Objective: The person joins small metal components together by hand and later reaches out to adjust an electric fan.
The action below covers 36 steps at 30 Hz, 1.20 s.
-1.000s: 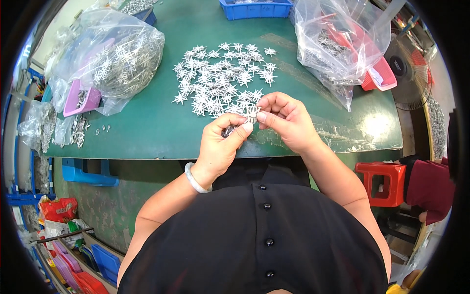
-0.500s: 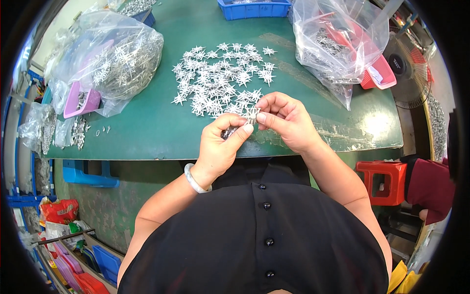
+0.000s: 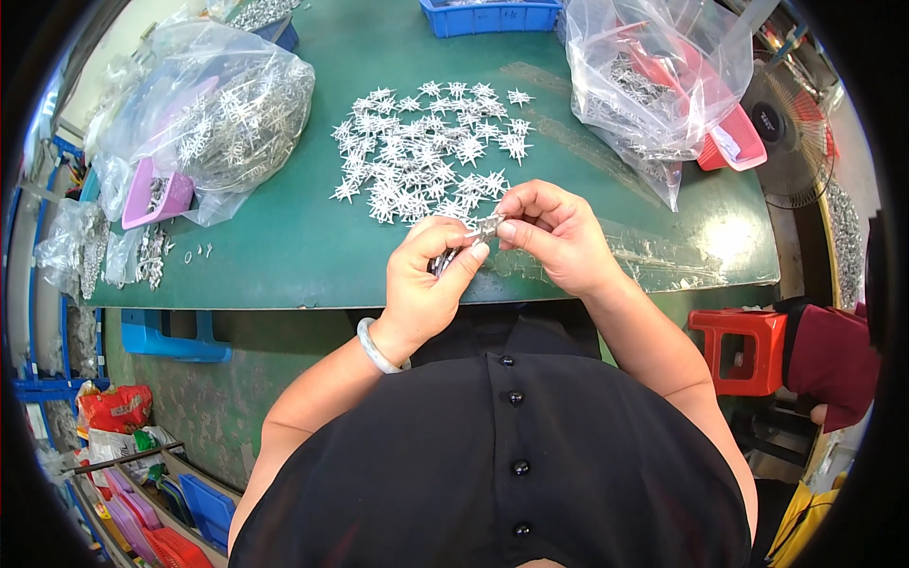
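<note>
Close to the table's near edge, my left hand (image 3: 426,270) is closed, with several small silvery pieces tucked in its fingers. Between its fingertips and those of my right hand (image 3: 559,237) is a small silvery metal piece (image 3: 487,227), gripped from both sides. Its exact shape is partly covered by the fingers. The right thumb and forefinger pinch its right end. Just beyond my hands, a spread of spiky, star-like silvery metal pieces (image 3: 417,156) lies on the green table (image 3: 312,256).
A clear bag of metal pieces (image 3: 246,114) and a pink scoop (image 3: 156,194) stand left. Another bag (image 3: 634,104) with a red-pink scoop (image 3: 739,142) lies right, near a fan (image 3: 781,128). A blue tray (image 3: 492,19) sits at the back; a red stool (image 3: 739,350) stands lower right.
The metal piece between my fingertips has turned, from prongs showing upward to a flatter, sideways tilt. My hands have barely shifted. The yellow item at lower right looks different in position.
</note>
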Motion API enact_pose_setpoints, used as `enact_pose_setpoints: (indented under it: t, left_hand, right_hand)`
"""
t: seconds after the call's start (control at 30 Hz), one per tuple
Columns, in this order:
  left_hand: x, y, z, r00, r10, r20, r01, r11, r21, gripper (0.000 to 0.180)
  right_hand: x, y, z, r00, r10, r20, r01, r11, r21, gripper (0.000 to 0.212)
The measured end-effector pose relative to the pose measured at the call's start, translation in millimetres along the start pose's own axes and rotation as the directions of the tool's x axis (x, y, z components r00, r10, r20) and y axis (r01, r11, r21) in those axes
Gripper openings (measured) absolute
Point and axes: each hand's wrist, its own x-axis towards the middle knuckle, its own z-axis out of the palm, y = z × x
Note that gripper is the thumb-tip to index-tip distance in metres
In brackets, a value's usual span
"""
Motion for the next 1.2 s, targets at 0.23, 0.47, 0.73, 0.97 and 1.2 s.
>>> enact_pose_setpoints:
  t: [0.23,0.47,0.73,0.97,1.2]
  left_hand:
    - [-1,2,-2,0.983,0.185,0.005,-0.184,0.975,0.128,0.014]
    - [0,8,-1,0.978,0.206,-0.002,-0.203,0.963,0.178,0.012]
    - [0,10,-2,0.982,0.187,-0.003,-0.184,0.967,0.176,0.012]
    - [6,13,-2,0.968,0.250,0.015,-0.248,0.949,0.194,0.014]
    - [27,20,-8,0.930,0.360,0.072,-0.367,0.898,0.242,0.012]
  right_hand:
    - [0,4,-2,1.000,0.003,0.028,-0.004,0.999,0.032,0.011]
    - [1,10,-1,0.999,0.036,0.027,-0.038,0.997,0.074,0.010]
    - [0,8,-1,0.998,0.064,0.026,-0.065,0.996,0.063,0.010]
    - [4,1,-5,0.997,0.069,0.030,-0.071,0.996,0.053,0.009]
    - [10,-24,-10,0.998,-0.016,0.053,0.019,0.999,-0.043,0.007]
